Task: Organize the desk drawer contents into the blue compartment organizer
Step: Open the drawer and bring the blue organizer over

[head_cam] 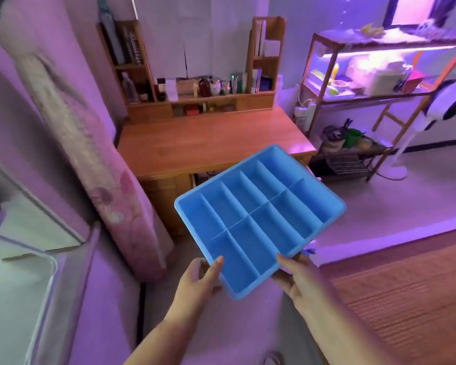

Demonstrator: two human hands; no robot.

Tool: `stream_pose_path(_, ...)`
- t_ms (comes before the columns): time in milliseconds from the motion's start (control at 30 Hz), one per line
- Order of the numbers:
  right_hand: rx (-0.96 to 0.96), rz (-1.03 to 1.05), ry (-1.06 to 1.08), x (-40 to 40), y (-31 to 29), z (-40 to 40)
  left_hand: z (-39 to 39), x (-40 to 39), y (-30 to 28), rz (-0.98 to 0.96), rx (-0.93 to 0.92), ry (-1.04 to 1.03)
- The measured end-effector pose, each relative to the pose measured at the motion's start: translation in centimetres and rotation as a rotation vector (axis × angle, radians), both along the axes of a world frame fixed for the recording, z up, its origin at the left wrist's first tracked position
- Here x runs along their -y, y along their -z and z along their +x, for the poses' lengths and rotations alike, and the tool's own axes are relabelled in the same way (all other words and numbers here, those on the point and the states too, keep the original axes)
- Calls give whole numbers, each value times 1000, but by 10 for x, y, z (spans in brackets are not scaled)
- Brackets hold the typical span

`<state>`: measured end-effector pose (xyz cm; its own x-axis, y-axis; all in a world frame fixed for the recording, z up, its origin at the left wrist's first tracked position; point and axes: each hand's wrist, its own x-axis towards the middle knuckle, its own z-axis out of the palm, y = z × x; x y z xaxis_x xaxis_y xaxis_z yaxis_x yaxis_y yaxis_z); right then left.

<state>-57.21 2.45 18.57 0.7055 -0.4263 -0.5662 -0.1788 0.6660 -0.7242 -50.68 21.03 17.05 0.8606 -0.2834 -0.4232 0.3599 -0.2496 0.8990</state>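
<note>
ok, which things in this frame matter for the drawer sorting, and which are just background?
Part of the job:
- blue organizer, empty, held in the air by both hands
- left hand and right hand, gripping its near edge
- wooden desk; a drawer looks slightly open beneath the top

Just lying about:
- bottles and jars on the desk shelf
- wooden rack of clutter
- white fan
- pink curtain

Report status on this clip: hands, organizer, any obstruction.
Left hand and right hand both grip the blue compartment organizer by its near edge. Organizer empty, held in the air short of the wooden desk. Nothing in the way.
</note>
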Motion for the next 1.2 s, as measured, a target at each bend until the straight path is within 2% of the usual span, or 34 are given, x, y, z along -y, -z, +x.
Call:
stream_pose_path(100, -25, -24, -4, 23, 7, 29, 42, 35, -1, 204, 168, 16)
stream_pose_path(233, -76, -80, -45, 75, 15, 61, 90, 69, -2, 260, 221, -31)
stream_pose_path(367, -132, -248, 132, 169, 14, 90, 128, 82, 7, 277, 196, -55)
stream_pose_path(567, -234, -444, -135, 251, 32, 149, 192, 103, 22, 312, 103, 27)
stream_pose_path(667, -266, -446, -110, 275, 41, 189, 238, 122, 28, 277, 92, 40)
stream_pose_path(800, -314, -456, -68, 304, 49, 246, 316, 152, 43, 104, 5, -11)
stream_pose_path(933, -344, -441, -45, 336, 51, 299, 389, 194, 55, -4, -77, 29)
stream_pose_path(1100, -297, -515, -15, 387, 46, 347, 450, 262, 61, -17, -97, 80)
stream_pose_path(1200, -287, -529, -1, 425, 52, 379, 475, 303, 65, 38, -80, 106)
